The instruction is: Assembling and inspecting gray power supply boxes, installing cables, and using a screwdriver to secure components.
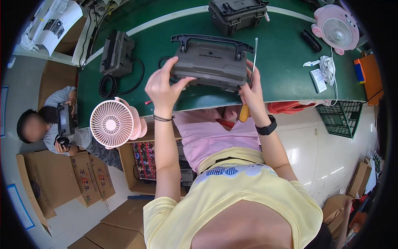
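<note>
Case: grey handled case sat at table edge, 12 o'clock from torso.
Left hand: clamped on case's left end.
Right hand: gripped yellow-handled screwdriver against case's right end.
Risk: probably slipping off edge, given one-handed hold.

Assembly workshop, long green workbench, identical grey cases along it (cardboard cartons stacked below), co-worker seated nearby.
</note>
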Demonstrator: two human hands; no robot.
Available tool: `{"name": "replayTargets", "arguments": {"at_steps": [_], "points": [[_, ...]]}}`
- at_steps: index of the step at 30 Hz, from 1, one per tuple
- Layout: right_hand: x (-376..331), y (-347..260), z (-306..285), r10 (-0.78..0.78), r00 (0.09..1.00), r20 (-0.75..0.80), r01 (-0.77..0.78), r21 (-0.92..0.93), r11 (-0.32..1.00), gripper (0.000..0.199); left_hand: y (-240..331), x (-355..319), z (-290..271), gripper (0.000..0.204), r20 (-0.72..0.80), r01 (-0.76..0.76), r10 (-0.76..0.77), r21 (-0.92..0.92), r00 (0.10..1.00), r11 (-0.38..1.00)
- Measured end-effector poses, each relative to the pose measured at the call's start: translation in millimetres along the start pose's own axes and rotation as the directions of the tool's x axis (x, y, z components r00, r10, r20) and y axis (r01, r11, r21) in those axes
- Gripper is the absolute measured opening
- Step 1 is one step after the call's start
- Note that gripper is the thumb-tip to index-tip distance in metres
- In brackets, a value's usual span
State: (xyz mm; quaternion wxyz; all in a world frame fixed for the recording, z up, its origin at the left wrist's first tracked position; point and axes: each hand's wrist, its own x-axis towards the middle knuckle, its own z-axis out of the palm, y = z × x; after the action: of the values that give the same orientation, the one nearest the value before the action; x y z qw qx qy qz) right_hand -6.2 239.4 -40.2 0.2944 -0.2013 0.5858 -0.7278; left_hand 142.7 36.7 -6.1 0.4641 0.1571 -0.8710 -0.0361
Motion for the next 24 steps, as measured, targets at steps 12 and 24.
{"name": "replayTargets", "arguments": {"at_steps": [12, 24], "points": [[-1, -2, -7, -0.01, 0.999, 0.039, 0.009, 0.018, 1.0, 0.069, 13, 44, -5, 0.043, -0.01, 0.345, -0.351, -0.146, 0.936, 0.927], [2, 2, -14, -0.064, 0.996, 0.064, 0.052, 0.165, 0.985, 0.081, 34, -7, -14, 0.038, 0.172, 0.002, 0.019, -0.118, 0.985, 0.993]]}}
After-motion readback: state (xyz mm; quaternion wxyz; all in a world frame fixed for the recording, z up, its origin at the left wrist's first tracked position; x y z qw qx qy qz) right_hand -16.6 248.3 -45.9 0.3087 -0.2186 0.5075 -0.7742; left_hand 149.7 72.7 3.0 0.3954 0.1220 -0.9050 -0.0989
